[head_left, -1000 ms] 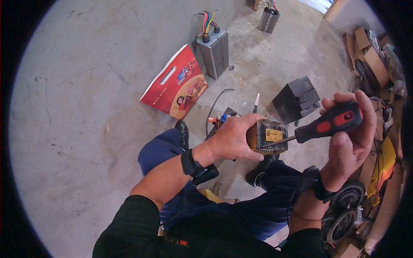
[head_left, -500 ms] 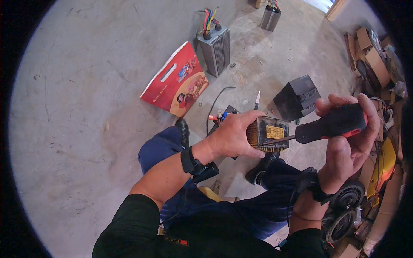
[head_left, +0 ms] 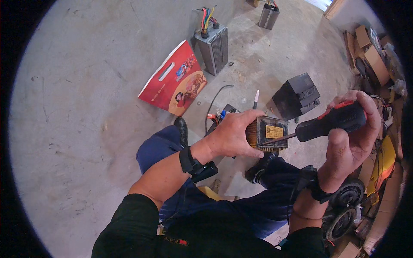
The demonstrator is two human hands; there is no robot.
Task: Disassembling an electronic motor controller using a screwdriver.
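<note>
My left hand (head_left: 230,135) grips a box-shaped finned unit (head_left: 279,139) by its left side, thumb and fingers wrapped round its edges. The unit has brownish-gold fins, a dark end plate and a yellow label (head_left: 274,132) facing up. In my right hand (head_left: 348,148) is a screwdriver (head_left: 329,124) with a thick black and red handle. Its metal shaft slants down to the left, and the tip meets the plate's lower left corner, below the label. Whether a screw sits under the tip is too small to tell.
Beyond my hands on the concrete floor stand a black box (head_left: 296,96), a knife (head_left: 256,98), a red carton bag (head_left: 174,81) and a grey finned unit with wires (head_left: 213,49). A second one (head_left: 269,17) is farther off. Cardboard (head_left: 376,64) and wheels (head_left: 346,195) crowd the right side.
The screwdriver's handle has turned in my right hand, its red stripe now on the upper side, and my fingers have shifted round it. My left hand keeps its hold on the unit.
</note>
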